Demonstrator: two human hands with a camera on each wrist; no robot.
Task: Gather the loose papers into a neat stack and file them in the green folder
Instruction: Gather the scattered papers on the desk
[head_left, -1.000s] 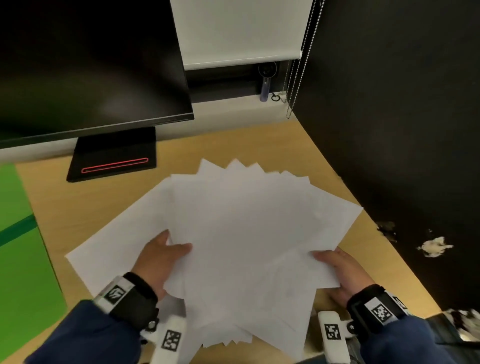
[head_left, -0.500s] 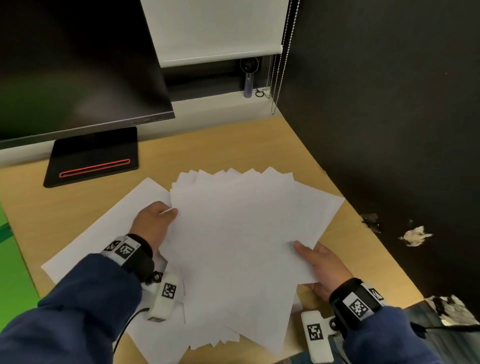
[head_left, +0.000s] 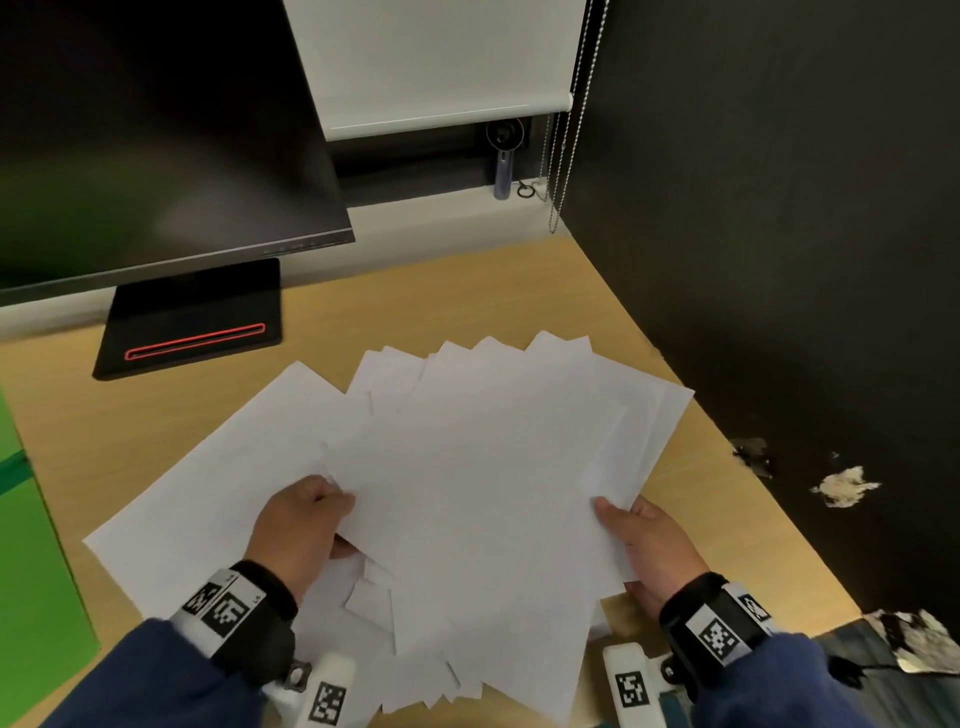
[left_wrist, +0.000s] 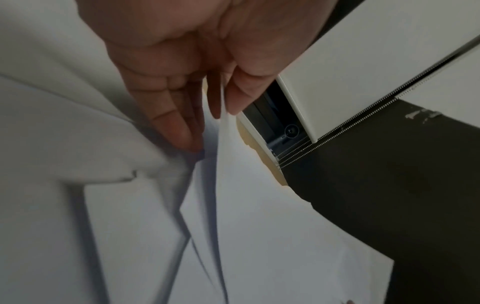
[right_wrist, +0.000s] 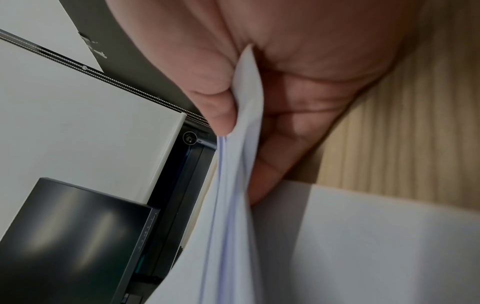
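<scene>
A fanned bundle of white papers (head_left: 483, 483) is held between both hands above the wooden desk (head_left: 156, 415). My left hand (head_left: 306, 525) pinches the bundle's left edge, thumb on top; the left wrist view shows a sheet (left_wrist: 259, 205) between thumb and fingers. My right hand (head_left: 644, 540) grips the right edge, thumb over the sheets and fingers beneath, as the right wrist view shows with the paper edges (right_wrist: 233, 185). One more sheet (head_left: 208, 483) lies flat on the desk under the left hand. The green folder (head_left: 31, 571) lies at the left edge.
A black monitor (head_left: 156, 130) and its stand base (head_left: 192, 322) sit at the back left. A dark wall (head_left: 779, 260) closes the right side. A roller blind (head_left: 441, 57) with bead chains (head_left: 561, 156) hangs at the back.
Both hands have shifted along the bundle's side edges, and the fanned sheets have drawn closer together. The view has swung left, bringing the green folder back in.
</scene>
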